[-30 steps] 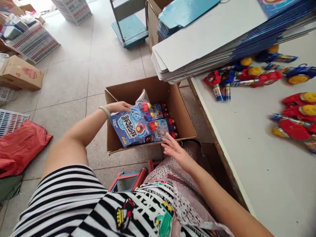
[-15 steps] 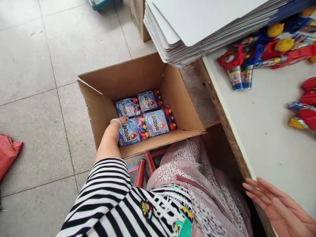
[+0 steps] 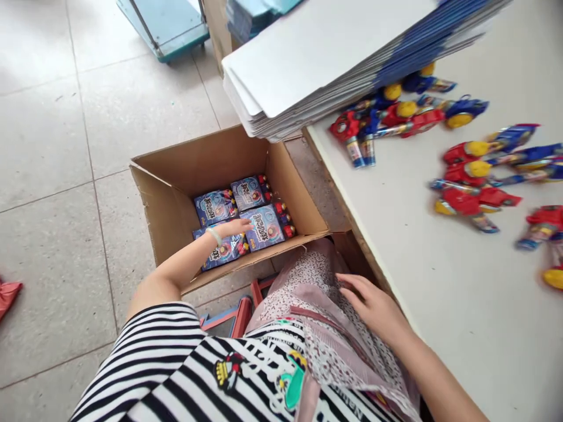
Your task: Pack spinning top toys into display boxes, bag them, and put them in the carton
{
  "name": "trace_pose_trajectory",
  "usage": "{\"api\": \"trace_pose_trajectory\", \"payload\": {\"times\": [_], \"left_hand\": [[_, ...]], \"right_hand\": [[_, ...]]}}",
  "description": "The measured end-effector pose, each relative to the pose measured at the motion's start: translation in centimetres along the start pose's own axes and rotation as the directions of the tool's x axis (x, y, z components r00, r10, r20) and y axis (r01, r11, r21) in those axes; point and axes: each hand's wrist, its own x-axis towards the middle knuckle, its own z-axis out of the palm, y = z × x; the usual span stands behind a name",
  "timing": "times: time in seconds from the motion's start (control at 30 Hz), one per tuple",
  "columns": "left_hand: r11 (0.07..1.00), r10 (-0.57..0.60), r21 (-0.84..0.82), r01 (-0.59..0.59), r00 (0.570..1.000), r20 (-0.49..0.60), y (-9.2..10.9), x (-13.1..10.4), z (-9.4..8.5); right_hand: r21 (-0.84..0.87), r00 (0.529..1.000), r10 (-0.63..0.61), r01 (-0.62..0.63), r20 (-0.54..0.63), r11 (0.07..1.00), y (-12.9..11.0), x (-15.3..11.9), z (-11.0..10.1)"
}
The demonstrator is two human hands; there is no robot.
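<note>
Back from the table edge, the right hand (image 3: 373, 305) now rests on the lap, fingers open and empty. Beyond it, the left hand (image 3: 235, 227) lies with loose fingers on blue toy packs (image 3: 264, 225) lying flat in the cardboard box (image 3: 169, 202), long sides running left to right; loose toys (image 3: 466, 199) and stacked card sheets (image 3: 308, 64) crowd the table (image 3: 440, 293).

Loose red-and-blue toys (image 3: 466, 176) lie on the white table (image 3: 440, 293) near stacked white card sheets (image 3: 334, 53).

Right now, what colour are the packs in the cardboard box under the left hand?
Mostly blue packs with red toy parts at one end; the head view shows them.
</note>
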Motion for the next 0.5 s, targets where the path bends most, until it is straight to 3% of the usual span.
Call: {"api": "trace_pose_trajectory", "payload": {"times": [0.1,0.17,0.27,0.33,0.43,0.5], "left_hand": [[0.978,0.198,0.055,-0.204,0.976,0.091,5.6,-3.6,1.5],[0.933,0.217,0.257,-0.252,0.964,0.157,8.5,-5.8,3.3],[0.824,0.102,0.545,-0.152,0.987,0.121,11.2,-7.9,6.2],[0.808,0.057,0.582,-0.085,0.996,0.067,12.2,-8.9,7.3],[0.823,0.067,0.562,-0.080,0.997,0.043,14.1,-10.1,6.3],[0.843,0.189,0.514,-0.158,0.982,-0.008,16.8,-10.6,3.5]], "right_hand": [[-0.185,0.965,-0.262,0.252,-0.027,0.950,-0.4,1.4,-0.4],[-0.245,0.926,-0.371,0.345,-0.067,0.906,-0.3,1.6,-1.0],[-0.296,0.869,-0.484,0.439,-0.100,0.849,0.4,0.8,-1.9],[-0.309,0.830,-0.543,0.487,-0.125,0.817,1.2,-0.5,-2.3],[-0.309,0.768,-0.601,0.530,-0.220,0.790,2.8,-2.9,-3.0],[-0.301,0.733,-0.621,0.548,-0.278,0.781,4.1,-4.3,-3.6]]}}
